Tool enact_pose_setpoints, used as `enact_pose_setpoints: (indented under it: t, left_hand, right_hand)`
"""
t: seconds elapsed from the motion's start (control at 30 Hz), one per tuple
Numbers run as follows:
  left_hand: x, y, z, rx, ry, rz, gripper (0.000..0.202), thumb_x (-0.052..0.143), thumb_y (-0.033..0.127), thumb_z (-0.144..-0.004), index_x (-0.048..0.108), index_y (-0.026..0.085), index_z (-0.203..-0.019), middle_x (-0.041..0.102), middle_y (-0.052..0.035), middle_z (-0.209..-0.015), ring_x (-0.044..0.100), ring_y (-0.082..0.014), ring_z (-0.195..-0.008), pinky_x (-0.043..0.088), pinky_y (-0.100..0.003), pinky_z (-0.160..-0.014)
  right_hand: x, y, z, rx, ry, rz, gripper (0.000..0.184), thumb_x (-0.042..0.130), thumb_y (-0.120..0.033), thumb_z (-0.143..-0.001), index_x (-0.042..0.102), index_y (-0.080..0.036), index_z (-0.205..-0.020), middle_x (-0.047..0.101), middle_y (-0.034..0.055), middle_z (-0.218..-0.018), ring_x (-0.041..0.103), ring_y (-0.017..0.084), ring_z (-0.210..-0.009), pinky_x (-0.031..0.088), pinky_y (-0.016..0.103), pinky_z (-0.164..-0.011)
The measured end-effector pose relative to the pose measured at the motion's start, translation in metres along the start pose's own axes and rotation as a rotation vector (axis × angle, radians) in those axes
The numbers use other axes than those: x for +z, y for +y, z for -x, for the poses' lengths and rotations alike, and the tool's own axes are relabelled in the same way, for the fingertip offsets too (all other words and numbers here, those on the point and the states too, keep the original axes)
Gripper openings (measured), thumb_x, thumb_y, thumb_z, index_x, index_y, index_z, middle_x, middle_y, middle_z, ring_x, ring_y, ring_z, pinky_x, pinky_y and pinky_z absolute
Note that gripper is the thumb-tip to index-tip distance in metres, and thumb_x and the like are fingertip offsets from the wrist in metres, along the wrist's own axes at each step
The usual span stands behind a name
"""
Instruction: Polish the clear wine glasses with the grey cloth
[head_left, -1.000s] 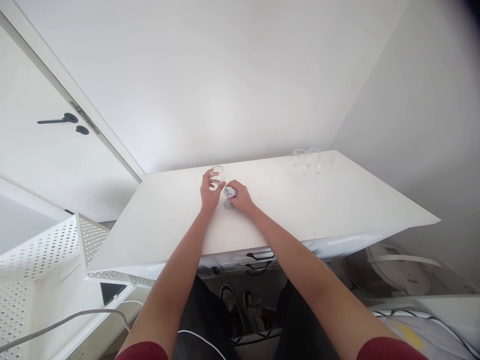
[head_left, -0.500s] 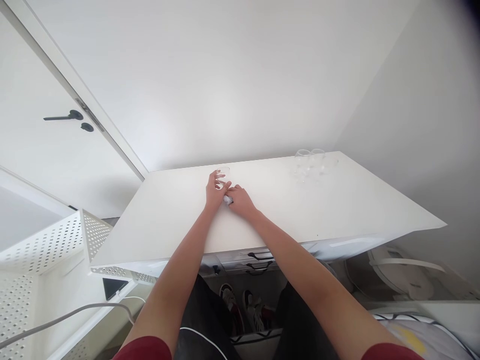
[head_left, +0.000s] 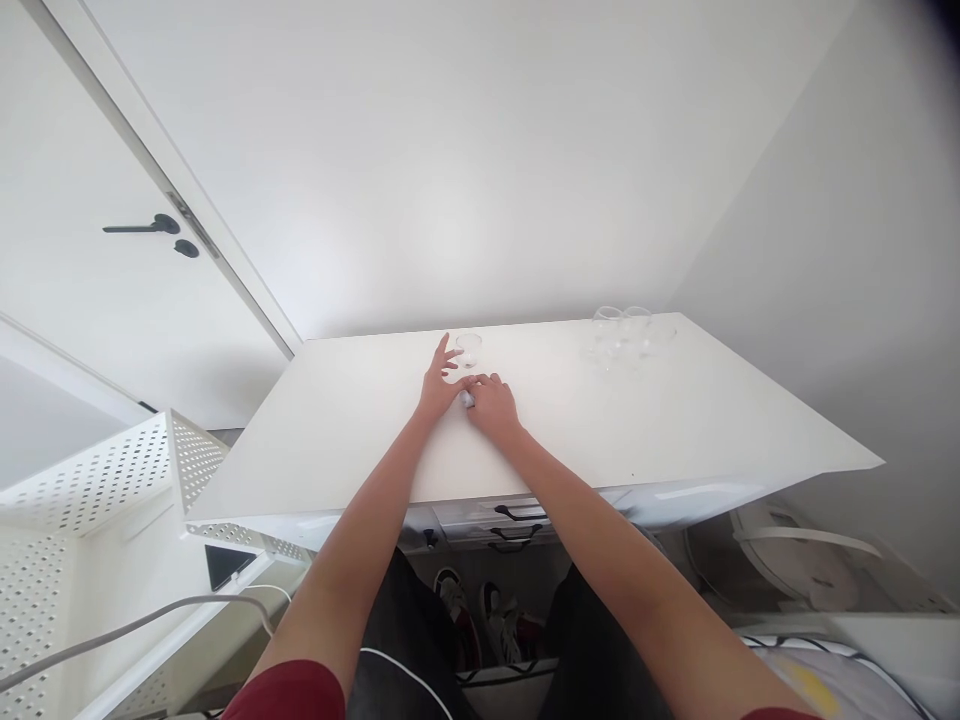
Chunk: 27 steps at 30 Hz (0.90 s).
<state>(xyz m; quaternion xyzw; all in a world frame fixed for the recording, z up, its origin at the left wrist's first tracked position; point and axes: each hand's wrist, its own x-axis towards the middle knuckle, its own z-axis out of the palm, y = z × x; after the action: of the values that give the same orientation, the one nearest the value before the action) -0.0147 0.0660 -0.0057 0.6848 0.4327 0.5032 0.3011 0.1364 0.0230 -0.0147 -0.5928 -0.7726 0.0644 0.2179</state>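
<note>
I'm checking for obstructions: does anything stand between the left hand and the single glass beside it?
Nothing visible does. The left hand has its fingers at the left side of the glass; touching is unclear. The right hand, holding a pale wad, is nearer the viewer.

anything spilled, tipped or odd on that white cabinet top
One small oddity: a tiny dark speck near the front edge of the flat white cabinet top, standing out against the pale surface; dirt or damage, I can't tell. No spill shows, and the clear round glass beside the left hand looks upright.
</note>
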Motion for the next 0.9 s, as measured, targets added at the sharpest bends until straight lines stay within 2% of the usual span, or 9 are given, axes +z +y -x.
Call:
enact_pose_setpoints:
  t: [0.07, 0.23, 0.43, 0.53, 0.6, 0.67, 0.7, 0.77, 0.9]
  left_hand:
    - [0.0, -0.002, 0.0, -0.018, 0.011, 0.0, 0.1, 0.084, 0.04, -0.079, 0.028, 0.038, -0.163, 0.064, -0.0095, -0.142, 0.065, -0.0231, -0.109, 0.046, -0.041, -0.096]
    - [0.001, -0.003, 0.003, -0.052, 0.014, -0.038, 0.071, 0.076, 0.045, -0.087, 0.044, 0.034, -0.15, 0.063, -0.0096, -0.137, 0.065, -0.0204, -0.103, 0.047, -0.039, -0.092]
    - [0.004, -0.008, 0.001, -0.051, 0.012, -0.043, 0.047, 0.068, 0.046, -0.093, 0.054, 0.029, -0.135, 0.06, -0.0101, -0.131, 0.064, -0.0162, -0.092, 0.049, -0.034, -0.083]
    - [0.005, -0.012, -0.001, -0.054, -0.01, -0.043, 0.032, 0.066, 0.052, -0.093, 0.061, 0.024, -0.109, 0.063, -0.0062, -0.11, 0.059, -0.0146, -0.081, 0.048, -0.031, -0.073]
    - [0.005, -0.012, -0.001, -0.081, -0.067, -0.046, 0.042, 0.062, 0.061, -0.094, 0.055, 0.022, -0.08, 0.056, -0.0016, -0.081, 0.05, -0.0139, -0.068, 0.044, -0.03, -0.064]
    - [0.003, -0.012, 0.0, -0.14, -0.157, -0.002, 0.061, 0.055, 0.07, -0.094, 0.04, 0.021, -0.06, 0.037, 0.001, -0.06, 0.038, -0.0129, -0.056, 0.038, -0.031, -0.057]
    - [0.002, -0.011, 0.0, -0.169, -0.209, 0.048, 0.067, 0.052, 0.073, -0.094, 0.032, 0.022, -0.056, 0.029, 0.0016, -0.056, 0.033, -0.0123, -0.053, 0.036, -0.032, -0.056]
    - [-0.001, -0.009, 0.002, -0.202, -0.322, 0.179, 0.072, 0.05, 0.076, -0.094, 0.025, 0.023, -0.052, 0.023, 0.002, -0.054, 0.028, -0.0121, -0.049, 0.035, -0.034, -0.054]
    - [-0.006, -0.006, 0.004, -0.204, -0.516, 0.32, 0.072, 0.056, 0.074, -0.091, 0.024, 0.025, -0.049, 0.023, 0.0016, -0.052, 0.03, -0.0132, -0.048, 0.037, -0.038, -0.054]
  right_hand:
    - [-0.005, 0.009, 0.001, 0.12, 0.002, 0.044, 0.028, 0.056, -0.018, -0.091, 0.074, -0.021, -0.112, 0.067, 0.0166, -0.125, 0.056, 0.033, -0.109, 0.044, 0.043, -0.085]
    - [-0.031, 0.054, 0.011, 0.406, -0.041, 0.102, 0.042, 0.051, -0.029, -0.097, 0.065, -0.024, -0.137, 0.056, 0.0163, -0.149, 0.066, 0.031, -0.109, 0.05, 0.044, -0.091]
    - [-0.063, 0.121, 0.031, 0.548, -0.027, 0.221, 0.051, 0.047, -0.032, -0.097, 0.06, -0.025, -0.146, 0.049, 0.0169, -0.158, 0.067, 0.033, -0.117, 0.052, 0.047, -0.095]
    - [-0.069, 0.135, 0.036, 0.564, -0.02, 0.234, 0.051, 0.044, -0.033, -0.098, 0.059, -0.027, -0.146, 0.049, 0.0148, -0.159, 0.066, 0.034, -0.119, 0.052, 0.048, -0.096]
    - [-0.07, 0.138, 0.036, 0.567, -0.01, 0.23, 0.05, 0.04, -0.034, -0.1, 0.06, -0.029, -0.146, 0.048, 0.0129, -0.16, 0.066, 0.034, -0.12, 0.052, 0.049, -0.095]
    - [-0.07, 0.137, 0.036, 0.582, -0.001, 0.218, 0.05, 0.038, -0.035, -0.1, 0.061, -0.028, -0.145, 0.048, 0.0126, -0.16, 0.066, 0.035, -0.12, 0.053, 0.049, -0.094]
    - [-0.069, 0.136, 0.035, 0.592, 0.004, 0.212, 0.051, 0.037, -0.035, -0.1, 0.062, -0.028, -0.144, 0.048, 0.0133, -0.16, 0.066, 0.035, -0.12, 0.053, 0.049, -0.094]
    - [-0.068, 0.135, 0.034, 0.605, 0.019, 0.205, 0.051, 0.037, -0.035, -0.1, 0.062, -0.025, -0.144, 0.05, 0.0157, -0.157, 0.066, 0.035, -0.119, 0.053, 0.049, -0.092]
    - [-0.067, 0.136, 0.033, 0.612, 0.028, 0.208, 0.052, 0.04, -0.033, -0.098, 0.062, -0.024, -0.144, 0.054, 0.0181, -0.151, 0.067, 0.034, -0.115, 0.053, 0.047, -0.09]
